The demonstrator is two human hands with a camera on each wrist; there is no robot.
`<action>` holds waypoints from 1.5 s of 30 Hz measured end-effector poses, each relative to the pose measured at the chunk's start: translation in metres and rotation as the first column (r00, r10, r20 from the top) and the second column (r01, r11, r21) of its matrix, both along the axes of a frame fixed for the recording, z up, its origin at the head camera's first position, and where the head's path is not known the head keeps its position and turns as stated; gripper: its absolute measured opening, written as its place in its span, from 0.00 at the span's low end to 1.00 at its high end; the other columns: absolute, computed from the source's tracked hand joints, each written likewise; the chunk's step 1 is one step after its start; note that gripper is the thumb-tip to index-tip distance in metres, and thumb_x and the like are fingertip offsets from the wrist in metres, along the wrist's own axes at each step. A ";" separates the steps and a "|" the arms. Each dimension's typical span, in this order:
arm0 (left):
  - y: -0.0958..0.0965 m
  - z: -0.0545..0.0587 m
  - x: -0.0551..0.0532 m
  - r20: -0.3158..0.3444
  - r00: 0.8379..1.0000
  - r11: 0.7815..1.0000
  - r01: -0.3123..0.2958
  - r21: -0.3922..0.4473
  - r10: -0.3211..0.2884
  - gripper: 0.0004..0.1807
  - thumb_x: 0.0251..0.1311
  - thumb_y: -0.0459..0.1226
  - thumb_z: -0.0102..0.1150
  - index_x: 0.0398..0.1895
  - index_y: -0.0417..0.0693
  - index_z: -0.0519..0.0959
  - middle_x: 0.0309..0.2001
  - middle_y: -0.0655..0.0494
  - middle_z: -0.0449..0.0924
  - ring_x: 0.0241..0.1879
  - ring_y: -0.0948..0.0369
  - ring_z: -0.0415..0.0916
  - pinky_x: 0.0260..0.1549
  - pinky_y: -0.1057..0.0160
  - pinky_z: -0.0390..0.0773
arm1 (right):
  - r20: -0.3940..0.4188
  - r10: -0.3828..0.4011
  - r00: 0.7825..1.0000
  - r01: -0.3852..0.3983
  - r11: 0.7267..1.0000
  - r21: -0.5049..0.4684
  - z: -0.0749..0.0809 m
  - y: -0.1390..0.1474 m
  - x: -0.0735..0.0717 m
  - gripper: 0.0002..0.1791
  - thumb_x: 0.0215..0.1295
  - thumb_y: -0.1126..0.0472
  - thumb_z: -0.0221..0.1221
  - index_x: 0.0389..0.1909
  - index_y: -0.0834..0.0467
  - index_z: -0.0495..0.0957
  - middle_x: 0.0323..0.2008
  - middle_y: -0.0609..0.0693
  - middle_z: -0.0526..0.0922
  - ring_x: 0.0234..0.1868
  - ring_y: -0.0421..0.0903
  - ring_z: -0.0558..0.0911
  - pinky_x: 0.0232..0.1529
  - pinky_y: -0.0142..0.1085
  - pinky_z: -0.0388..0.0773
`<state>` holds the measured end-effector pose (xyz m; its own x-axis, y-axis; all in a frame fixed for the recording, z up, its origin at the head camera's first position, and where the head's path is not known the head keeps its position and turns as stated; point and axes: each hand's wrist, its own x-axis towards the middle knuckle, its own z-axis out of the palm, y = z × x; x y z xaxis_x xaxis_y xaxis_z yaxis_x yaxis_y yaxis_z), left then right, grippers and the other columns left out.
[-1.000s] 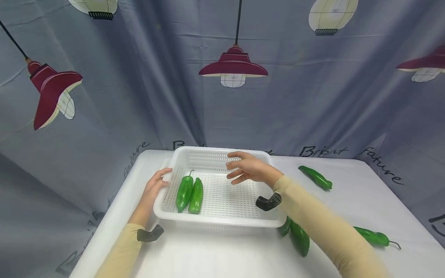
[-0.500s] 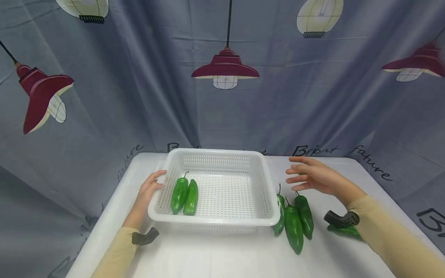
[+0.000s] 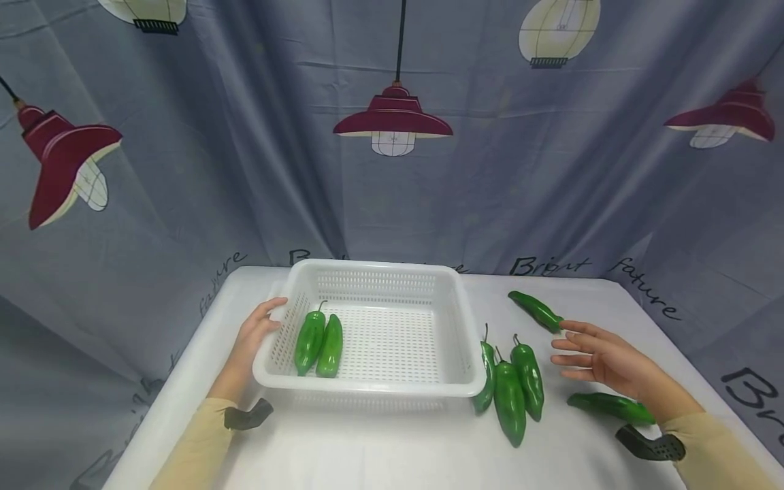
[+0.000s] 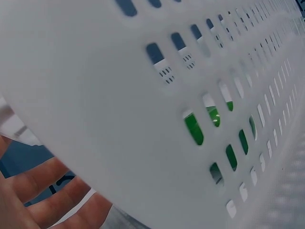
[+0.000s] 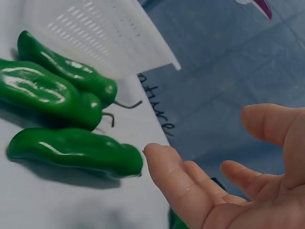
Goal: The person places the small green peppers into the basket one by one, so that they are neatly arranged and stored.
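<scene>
Peppers [image 3: 510, 403] probably light, firm, slick, so pinch mid-body; right hand [image 3: 615, 361] empty, unclenched, left hand [image 3: 250, 333] loose at basket rim [image 3: 367, 386].

- The basket [image 3: 367, 385] is coloured white and slot-patterned.
- The peppers [image 3: 510, 401] are coloured green.
- The table [image 3: 343, 449] is coloured white.
- The curtain [image 3: 294, 204] is coloured grey-blue, printed with maroon lamps [image 3: 393, 122] and black lettering [image 3: 525, 266].
- The sleeves [image 3: 197, 439] are coloured beige.

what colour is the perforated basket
White; the perforated basket shows best in the head view.
</scene>
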<state>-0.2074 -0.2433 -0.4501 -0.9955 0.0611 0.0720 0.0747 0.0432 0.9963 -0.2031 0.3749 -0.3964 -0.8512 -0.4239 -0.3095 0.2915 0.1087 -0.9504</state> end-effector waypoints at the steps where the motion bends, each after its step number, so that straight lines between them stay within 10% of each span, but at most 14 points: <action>1: 0.000 0.000 0.000 -0.001 1.000 1.000 -0.002 0.007 0.002 0.31 0.69 0.31 0.33 0.76 0.38 0.55 0.75 0.29 0.56 0.47 0.76 0.80 0.47 0.69 0.86 | 0.006 -0.001 1.000 0.001 1.000 -0.014 -0.003 0.001 0.001 0.27 0.83 0.57 0.42 0.75 0.56 0.46 0.51 0.38 0.84 0.52 0.42 0.87 0.54 0.42 0.87; 20: 0.004 0.001 -0.001 0.009 1.000 1.000 -0.002 0.010 0.002 0.31 0.69 0.31 0.33 0.77 0.42 0.56 0.79 0.37 0.53 0.50 0.78 0.76 0.51 0.71 0.84 | 0.027 -0.045 0.999 0.044 0.998 0.045 -0.033 -0.008 0.004 0.11 0.82 0.54 0.44 0.58 0.38 0.65 0.49 0.36 0.83 0.51 0.40 0.87 0.51 0.40 0.88; 23: 0.003 0.000 -0.002 0.009 1.000 1.000 -0.005 0.004 0.005 0.31 0.69 0.31 0.32 0.77 0.42 0.56 0.79 0.38 0.52 0.58 0.66 0.78 0.51 0.71 0.84 | 0.025 -0.059 0.998 0.056 0.995 0.088 -0.037 -0.009 0.002 0.19 0.82 0.54 0.45 0.69 0.47 0.62 0.50 0.38 0.83 0.50 0.39 0.86 0.52 0.41 0.88; 30: 0.003 0.000 -0.001 0.011 1.000 1.000 -0.013 0.004 0.013 0.31 0.68 0.31 0.34 0.76 0.41 0.57 0.78 0.36 0.54 0.53 0.73 0.77 0.50 0.70 0.84 | 0.029 -0.092 0.995 0.085 0.979 0.184 -0.042 -0.017 0.003 0.39 0.81 0.52 0.47 0.78 0.68 0.40 0.53 0.41 0.81 0.51 0.39 0.85 0.55 0.47 0.87; 37: 0.004 0.002 0.002 0.025 0.999 1.000 -0.020 -0.014 0.021 0.31 0.69 0.32 0.33 0.77 0.44 0.57 0.79 0.37 0.53 0.72 0.34 0.64 0.52 0.67 0.85 | 0.019 -0.117 0.993 0.109 0.962 0.249 -0.047 -0.027 0.003 0.43 0.79 0.53 0.50 0.79 0.69 0.37 0.50 0.42 0.82 0.51 0.41 0.84 0.54 0.46 0.87; 45: 0.003 0.002 0.001 0.009 1.000 1.000 -0.016 0.024 0.016 0.31 0.68 0.30 0.34 0.76 0.40 0.57 0.74 0.29 0.60 0.49 0.72 0.82 0.48 0.68 0.86 | -0.017 -0.148 0.989 0.144 0.920 0.364 -0.049 -0.043 0.001 0.44 0.76 0.52 0.54 0.79 0.68 0.42 0.53 0.50 0.84 0.51 0.45 0.85 0.49 0.45 0.89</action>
